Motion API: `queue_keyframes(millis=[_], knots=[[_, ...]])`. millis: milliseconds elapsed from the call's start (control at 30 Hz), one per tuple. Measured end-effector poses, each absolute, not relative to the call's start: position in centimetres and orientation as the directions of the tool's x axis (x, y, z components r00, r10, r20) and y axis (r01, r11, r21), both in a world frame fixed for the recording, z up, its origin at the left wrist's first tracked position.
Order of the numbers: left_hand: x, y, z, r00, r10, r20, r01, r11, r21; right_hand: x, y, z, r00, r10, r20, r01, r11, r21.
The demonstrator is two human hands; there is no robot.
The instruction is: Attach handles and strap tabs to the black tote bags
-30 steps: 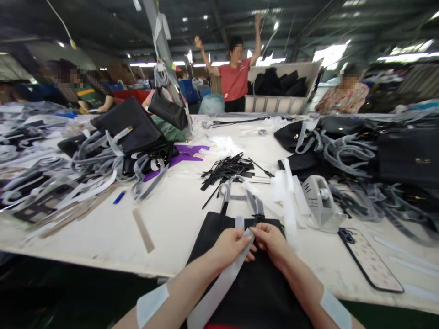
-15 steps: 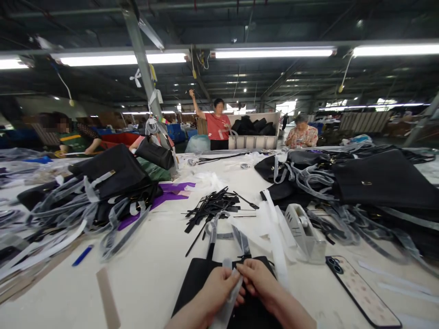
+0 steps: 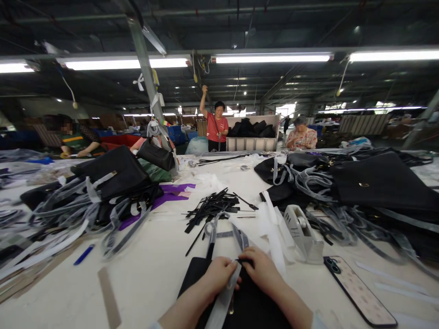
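A black handbag [image 3: 255, 307] lies before me at the table's front. Its upright handles [image 3: 210, 242] are wrapped in clear plastic film. Over the bag, my left hand [image 3: 219, 273] is closed on a film-wrapped strap [image 3: 222, 305], pinching its upper end between thumb and fingers. Just to the right, my right hand [image 3: 259, 268] is closed on a thin black strip [image 3: 244, 261] near the base of the right handle. The two hands almost meet. My fingers hide where strap and strip come together.
Loose black strips [image 3: 214, 206] lie beyond the bag. A tape dispenser [image 3: 302, 235] and a phone [image 3: 360, 291] are on the right, a blue pen [image 3: 83, 254] on the left. Black bags pile up at left [image 3: 113, 171] and right [image 3: 380, 180]. Co-workers are across the table.
My right hand has shifted slightly up and right, its fingers now over the black strip. My left hand stays on the wrapped strap. A co-worker's raised arm has moved.
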State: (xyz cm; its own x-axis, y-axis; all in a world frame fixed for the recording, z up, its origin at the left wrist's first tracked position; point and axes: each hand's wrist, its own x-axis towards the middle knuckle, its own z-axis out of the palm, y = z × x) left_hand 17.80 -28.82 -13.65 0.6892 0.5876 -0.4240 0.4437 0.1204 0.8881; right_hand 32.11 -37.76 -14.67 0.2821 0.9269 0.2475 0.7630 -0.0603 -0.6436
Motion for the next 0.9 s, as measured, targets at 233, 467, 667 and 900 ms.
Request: queue_keyframes(millis=[233,467,667,900], knots=[[18.7,-28.4,-13.6,0.645,0.605,-0.467,0.486,0.146,0.861,32.9,-37.8,-15.5,0.341,0.912,0.228,0.718,-0.096,-0.689],[17.0,-29.1,-13.1,0.692,0.582,-0.427,0.41,0.171,0.896,35.9,-38.3,-15.2,0.554,0.825,0.113,0.537,-0.25,-0.805],[16.0,-29.6,-13.2,0.716,0.585,-0.38,0.365,0.15,0.919,35.6,-37.1,-14.3,0.382,0.908,-0.171,0.302,-0.297,-0.906],[16.3,-29.1,-11.8,0.693,0.587,-0.419,0.422,0.141,0.896,35.0,-36.2,-13.9,0.406,0.892,-0.198,0.243,-0.315,-0.917]])
